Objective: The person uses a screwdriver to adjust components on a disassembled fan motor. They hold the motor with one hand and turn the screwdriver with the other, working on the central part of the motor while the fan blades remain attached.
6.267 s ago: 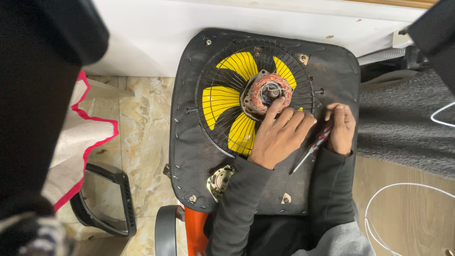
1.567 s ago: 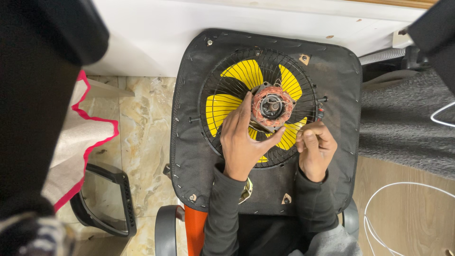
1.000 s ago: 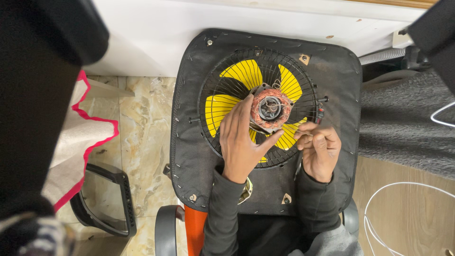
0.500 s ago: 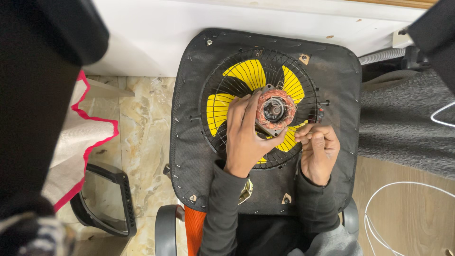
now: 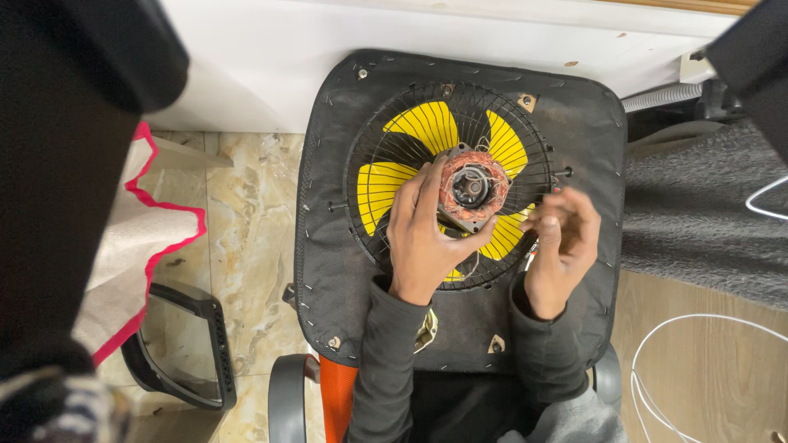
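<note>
Under everything you've got the upturned black chair seat (image 5: 574, 107) serving as your surface, its underside facing up, set against the white wall (image 5: 369, 33) with marbled floor tiles (image 5: 246, 213) off to the left. On it lies the round black wire fan guard (image 5: 365, 217), and through the wires the yellow fan blades (image 5: 423, 127) show, spread around the centre. Right in the middle sits the fan motor (image 5: 469, 190), copper windings exposed in a reddish ring with thin pale wires looping across the top.

Your left hand (image 5: 423, 238) is spread over the lower left of the guard, fingers reaching up and curled against the motor's edge, bracing it rather than lifting it. Your right hand (image 5: 562, 238) hovers just beside the motor on the right, fingers pinched together in a loose closed bunch; it's blurred, and I can't tell whether anything small is held in it.

Watch those loose winding leads: a finger snagging them as you shift the motor could tear a strand. The guard only rests on the seat, so a push off-centre may slide the whole fan. And anything tiny dropped here could vanish between the wires.
</note>
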